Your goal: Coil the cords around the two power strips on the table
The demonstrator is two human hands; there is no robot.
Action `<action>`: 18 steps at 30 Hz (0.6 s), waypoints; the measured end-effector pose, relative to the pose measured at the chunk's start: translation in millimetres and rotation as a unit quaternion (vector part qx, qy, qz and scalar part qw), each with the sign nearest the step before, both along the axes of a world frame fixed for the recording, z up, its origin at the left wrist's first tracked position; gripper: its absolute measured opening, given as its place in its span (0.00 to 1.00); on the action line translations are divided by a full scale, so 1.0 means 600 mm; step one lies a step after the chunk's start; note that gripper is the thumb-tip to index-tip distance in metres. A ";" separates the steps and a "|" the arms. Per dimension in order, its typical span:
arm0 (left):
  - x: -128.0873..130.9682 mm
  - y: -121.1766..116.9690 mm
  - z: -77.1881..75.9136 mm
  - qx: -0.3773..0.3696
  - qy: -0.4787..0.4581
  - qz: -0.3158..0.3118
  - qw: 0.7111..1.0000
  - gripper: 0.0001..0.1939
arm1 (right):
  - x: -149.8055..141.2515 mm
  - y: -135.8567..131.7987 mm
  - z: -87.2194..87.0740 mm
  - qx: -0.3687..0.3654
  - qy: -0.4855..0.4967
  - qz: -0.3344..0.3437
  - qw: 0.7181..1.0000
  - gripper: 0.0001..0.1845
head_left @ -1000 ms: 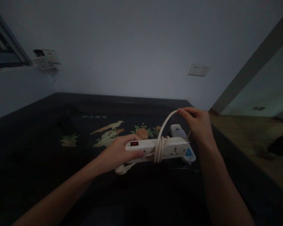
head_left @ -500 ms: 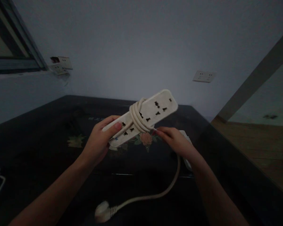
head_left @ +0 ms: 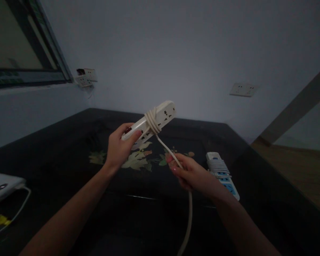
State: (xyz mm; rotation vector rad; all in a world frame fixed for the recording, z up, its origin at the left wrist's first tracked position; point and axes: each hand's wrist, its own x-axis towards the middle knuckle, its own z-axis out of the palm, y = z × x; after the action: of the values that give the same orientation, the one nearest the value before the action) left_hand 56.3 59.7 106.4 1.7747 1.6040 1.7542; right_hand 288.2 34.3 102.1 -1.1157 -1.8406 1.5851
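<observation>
A white power strip (head_left: 165, 113) is held tilted above the dark table, its right end raised. My left hand (head_left: 120, 145) grips its lower left end, thumb across the socket face. Several turns of its off-white cord (head_left: 152, 122) wrap around the strip's middle. From there the cord runs down to my right hand (head_left: 189, 170), which is closed on it between thumb and fingers. Below that hand the cord hangs toward the bottom edge of the view, where its plug is out of sight.
On the dark table (head_left: 117, 217) with a flower pattern, a second power strip (head_left: 222, 174) with blue sockets and a wound cord lies at the right. At the left is a white device (head_left: 2, 186) with a cable and a yellow piece (head_left: 2, 220). Wall sockets (head_left: 244, 89) are behind.
My right hand has moved down, away from the strip, drawing the cord taut. The strip has turned, showing its side edge. The plug has left the view, and the second strip is now uncovered.
</observation>
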 end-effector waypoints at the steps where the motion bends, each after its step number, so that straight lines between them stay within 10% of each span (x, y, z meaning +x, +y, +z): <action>1: -0.004 0.000 0.002 0.013 0.027 0.019 0.999 0.13 | -0.003 -0.003 0.000 -0.017 0.018 0.011 1.000 0.12; 10: -0.026 0.004 -0.004 0.098 0.199 0.099 0.970 0.14 | -0.054 -0.060 -0.021 -0.200 0.232 0.125 0.944 0.25; 18: -0.041 0.005 0.005 0.104 0.240 0.112 0.959 0.15 | -0.059 -0.156 -0.080 -0.225 0.160 0.182 0.944 0.29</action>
State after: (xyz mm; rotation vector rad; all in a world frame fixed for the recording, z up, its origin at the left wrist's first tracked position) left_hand 31.7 62.6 109.4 2.3439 1.9220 1.7284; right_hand 252.6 -59.5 53.9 -0.6435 -1.5678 2.3302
